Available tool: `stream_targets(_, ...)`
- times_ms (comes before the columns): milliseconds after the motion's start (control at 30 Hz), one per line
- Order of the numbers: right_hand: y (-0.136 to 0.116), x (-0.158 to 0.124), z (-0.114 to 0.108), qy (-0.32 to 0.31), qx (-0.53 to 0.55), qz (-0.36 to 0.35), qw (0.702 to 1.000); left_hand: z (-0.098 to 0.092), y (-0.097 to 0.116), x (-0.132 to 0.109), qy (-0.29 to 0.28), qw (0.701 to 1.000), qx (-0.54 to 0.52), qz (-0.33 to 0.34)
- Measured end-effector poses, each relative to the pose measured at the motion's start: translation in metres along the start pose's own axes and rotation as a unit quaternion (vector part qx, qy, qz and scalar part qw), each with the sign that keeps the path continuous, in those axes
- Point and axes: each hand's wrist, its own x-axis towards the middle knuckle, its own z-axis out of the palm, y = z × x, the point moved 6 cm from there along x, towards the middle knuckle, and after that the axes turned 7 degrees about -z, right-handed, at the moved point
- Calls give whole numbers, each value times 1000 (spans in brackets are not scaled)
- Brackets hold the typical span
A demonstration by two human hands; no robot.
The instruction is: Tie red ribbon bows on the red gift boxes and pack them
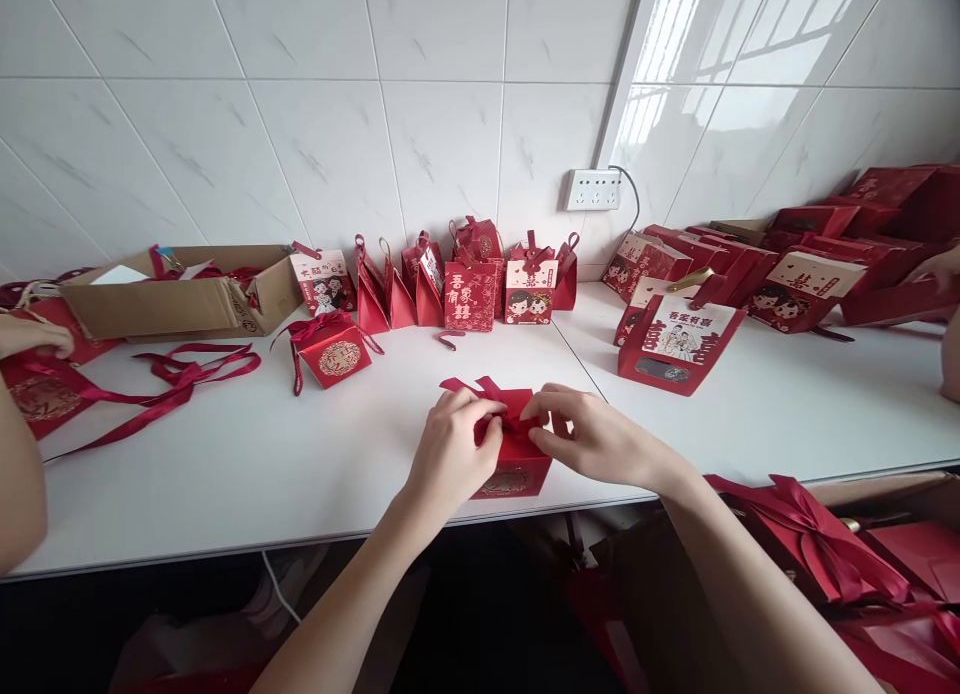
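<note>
A small red gift box with a round gold emblem sits near the front edge of the white table, right in front of me. Across its top runs a red ribbon, tied in a bow whose ends stick up behind my fingers. My left hand pinches the bow from the left, thumb against forefinger. On the other side my right hand is closed at the bow's right part, fingertips together. The knot is partly covered by both hands.
A cardboard box of ribbons stands back left, near loose ribbon and another red box. Several upright gift boxes line the wall. More boxes crowd the right. Other people's hands show at both sides. A carton of bowed boxes is lower right.
</note>
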Motion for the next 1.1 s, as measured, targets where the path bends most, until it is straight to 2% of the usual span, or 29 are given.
stream_targets(233,-3,5,0,18,-10,-60,998,0,0,0,7,1000,4,8)
stream_targets(467,4,11,2,59,26,-43,997,2,-2,1,-3,1000,0,-3)
stream_targets(567,10,12,5,81,23,-13,996,2,-2,1,0,1000,-1,-3)
stream_targets(733,14,14,5,114,-107,55,986,1,0,1,3,1000,6,2)
stream_targets(933,2,16,14,58,-324,86,940,0,0,0,5,1000,7,1)
stream_targets(1000,1,15,16,41,-355,99,929,0,0,0,4,1000,4,3)
stream_targets(1100,4,10,14,30,-345,122,930,0,0,0,3,1000,3,5)
